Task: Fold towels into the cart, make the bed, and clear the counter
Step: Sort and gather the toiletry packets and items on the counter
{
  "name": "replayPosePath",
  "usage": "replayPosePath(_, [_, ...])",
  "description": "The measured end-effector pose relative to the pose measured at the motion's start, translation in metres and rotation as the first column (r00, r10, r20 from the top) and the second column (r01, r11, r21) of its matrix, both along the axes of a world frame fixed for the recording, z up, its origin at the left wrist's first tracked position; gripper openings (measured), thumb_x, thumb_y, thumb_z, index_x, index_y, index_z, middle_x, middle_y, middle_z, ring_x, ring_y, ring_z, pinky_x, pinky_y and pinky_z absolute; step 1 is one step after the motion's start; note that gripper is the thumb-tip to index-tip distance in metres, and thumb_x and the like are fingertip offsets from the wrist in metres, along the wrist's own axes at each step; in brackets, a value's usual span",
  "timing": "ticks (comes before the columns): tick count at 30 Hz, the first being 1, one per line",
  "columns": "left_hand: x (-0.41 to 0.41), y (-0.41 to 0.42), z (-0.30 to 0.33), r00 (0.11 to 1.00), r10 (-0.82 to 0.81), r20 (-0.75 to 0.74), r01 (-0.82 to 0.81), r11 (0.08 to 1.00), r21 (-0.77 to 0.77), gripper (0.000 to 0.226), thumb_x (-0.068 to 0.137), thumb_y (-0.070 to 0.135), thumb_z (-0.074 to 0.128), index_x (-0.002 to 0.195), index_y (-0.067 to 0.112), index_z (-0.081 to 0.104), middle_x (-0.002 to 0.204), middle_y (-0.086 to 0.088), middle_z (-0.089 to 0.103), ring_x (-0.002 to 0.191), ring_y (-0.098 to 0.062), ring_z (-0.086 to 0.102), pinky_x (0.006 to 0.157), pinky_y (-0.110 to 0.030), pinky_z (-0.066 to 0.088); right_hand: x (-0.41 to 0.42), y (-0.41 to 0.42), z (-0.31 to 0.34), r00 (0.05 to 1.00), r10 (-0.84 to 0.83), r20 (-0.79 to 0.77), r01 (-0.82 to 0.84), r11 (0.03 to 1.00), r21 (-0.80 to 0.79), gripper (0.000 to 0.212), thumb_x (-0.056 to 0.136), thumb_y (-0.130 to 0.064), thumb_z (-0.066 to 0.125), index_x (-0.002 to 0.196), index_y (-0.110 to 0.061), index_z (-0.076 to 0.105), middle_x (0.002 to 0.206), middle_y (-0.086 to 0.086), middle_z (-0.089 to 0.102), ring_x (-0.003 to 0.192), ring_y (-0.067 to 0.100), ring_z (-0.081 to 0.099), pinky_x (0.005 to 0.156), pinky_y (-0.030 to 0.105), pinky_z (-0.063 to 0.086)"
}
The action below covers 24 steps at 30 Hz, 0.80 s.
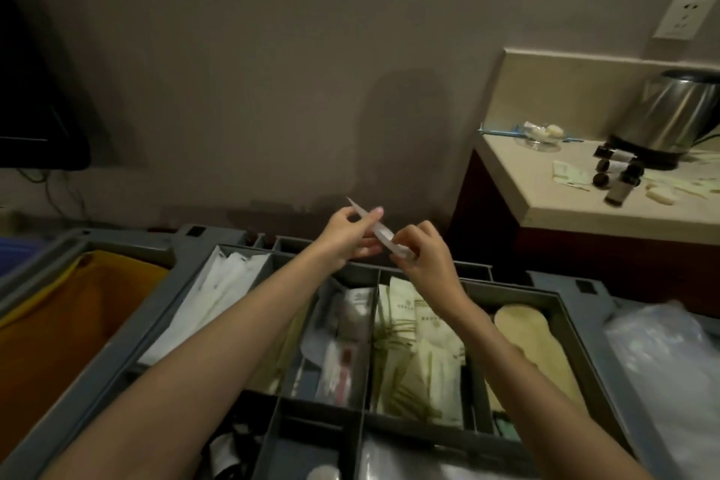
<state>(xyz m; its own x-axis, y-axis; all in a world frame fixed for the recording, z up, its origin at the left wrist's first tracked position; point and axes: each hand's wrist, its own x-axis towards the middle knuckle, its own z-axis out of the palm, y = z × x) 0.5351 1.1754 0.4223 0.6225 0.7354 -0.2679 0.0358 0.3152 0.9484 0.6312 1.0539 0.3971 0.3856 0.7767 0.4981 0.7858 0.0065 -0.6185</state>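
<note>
Head view showed both my hands raised over the grey plastic divided cart (576, 320), pinching a slim pale sealed sachet (380, 232) between them: left hand (345, 236) on its upper end, right hand (422, 257) on its lower. To do this well, I judged I should keep it taut and drop it among the cream packets (424, 339) in the middle compartment. Across on the beige stone bench (553, 203) lay small dark-capped bottles (619, 183) and wrappers beside the steel kettle (678, 113), awaiting clearing. Nothing blocked my reach except the cart's own rim.
</note>
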Motion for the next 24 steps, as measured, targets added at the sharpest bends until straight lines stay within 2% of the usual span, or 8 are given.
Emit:
replayPosePath(3, [-0.024,-0.005,-0.018,0.987,0.066,-0.143,-0.052,0.993,0.105,0.036,0.084,-0.006,0.061,0.119,0.000,0.056,0.114,-0.023,0.063,0.096,-0.032,0.065,0.057,-0.026,0.056,-0.027,-0.005,-0.017,0.995,0.089,0.043,-0.083,0.988,-0.132,0.024,0.076,-0.011,0.077,0.098,-0.013,0.067,0.101,-0.004,0.046,0.094,0.016,0.047,0.075,0.019,0.037])
replayPosePath(6, [-0.053,0.000,-0.035,0.970,-0.009,-0.244,0.044,0.989,0.139,0.038,0.083,-0.005,0.062,0.120,0.004,0.058,0.108,-0.014,0.064,0.094,-0.026,0.065,0.067,-0.029,0.057,-0.037,-0.018,-0.025,0.995,0.103,0.008,-0.094,0.941,-0.326,0.041,0.076,-0.020,0.077,0.115,-0.021,0.062,0.119,-0.006,0.045,0.109,0.009,0.042,0.091,0.021,0.041])
replayPosePath(8, [-0.067,0.003,-0.043,0.936,-0.095,-0.340,0.183,0.954,0.238,0.037,0.084,-0.002,0.063,0.119,0.006,0.057,0.104,-0.010,0.064,0.092,-0.022,0.065,0.074,-0.031,0.056,-0.033,-0.027,-0.027,0.999,0.025,0.027,-0.014,0.940,-0.342,0.043,0.079,-0.023,0.075,0.119,-0.023,0.060,0.124,-0.006,0.046,0.116,0.009,0.043,0.099,0.028,0.041])
replayPosePath(11, [-0.078,-0.005,-0.054,0.854,-0.189,-0.484,0.366,0.880,0.303,0.033,0.084,0.001,0.065,0.115,0.009,0.056,0.102,-0.008,0.062,0.087,-0.017,0.063,0.070,-0.027,0.055,-0.023,-0.037,-0.024,0.994,-0.094,0.052,0.106,0.937,-0.332,0.040,0.083,-0.022,0.071,0.121,-0.019,0.060,0.127,-0.002,0.047,0.117,0.015,0.048,0.100,0.033,0.044])
replayPosePath(14, [-0.080,-0.015,-0.069,0.814,-0.196,-0.547,0.417,0.852,0.316,0.043,0.083,0.002,0.065,0.122,0.013,0.051,0.107,-0.009,0.060,0.088,-0.018,0.063,0.073,-0.028,0.055,-0.012,-0.045,-0.019,0.985,-0.168,0.044,0.173,0.928,-0.330,0.037,0.086,-0.023,0.068,0.121,-0.018,0.059,0.127,0.000,0.048,0.115,0.017,0.051,0.094,0.028,0.045])
replayPosePath(18, [-0.072,-0.023,-0.082,0.768,-0.199,-0.608,0.477,0.811,0.338,0.066,0.083,0.005,0.065,0.140,0.020,0.034,0.112,-0.010,0.056,0.090,-0.018,0.061,0.064,-0.025,0.052,0.000,-0.050,-0.016,0.974,-0.217,0.063,0.225,0.913,-0.340,0.036,0.089,-0.025,0.064,0.123,-0.018,0.057,0.129,-0.001,0.049,0.121,0.016,0.047,0.096,0.026,0.039])
replayPosePath(21, [-0.065,-0.029,-0.096,0.734,-0.119,-0.669,0.512,0.744,0.429,0.080,0.080,0.005,0.068,0.145,0.022,0.024,0.127,-0.013,0.048,0.108,-0.024,0.057,0.084,-0.036,0.054,0.006,-0.052,-0.012,0.969,-0.201,0.145,0.240,0.909,-0.342,0.040,0.091,-0.028,0.061,0.129,-0.018,0.054,0.132,0.000,0.051,0.128,0.016,0.040,0.102,0.026,0.033])
replayPosePath(24, [-0.060,-0.028,-0.108,0.726,0.011,-0.687,0.547,0.597,0.587,0.092,0.079,0.000,0.067,0.150,0.024,0.014,0.145,-0.012,0.022,0.128,-0.028,0.039,0.101,-0.036,0.043,0.015,-0.053,-0.008,0.947,-0.202,0.251,0.282,0.894,-0.347,0.048,0.093,-0.032,0.058,0.137,-0.018,0.047,0.141,-0.001,0.047,0.136,0.015,0.031,0.111,0.030,0.025])
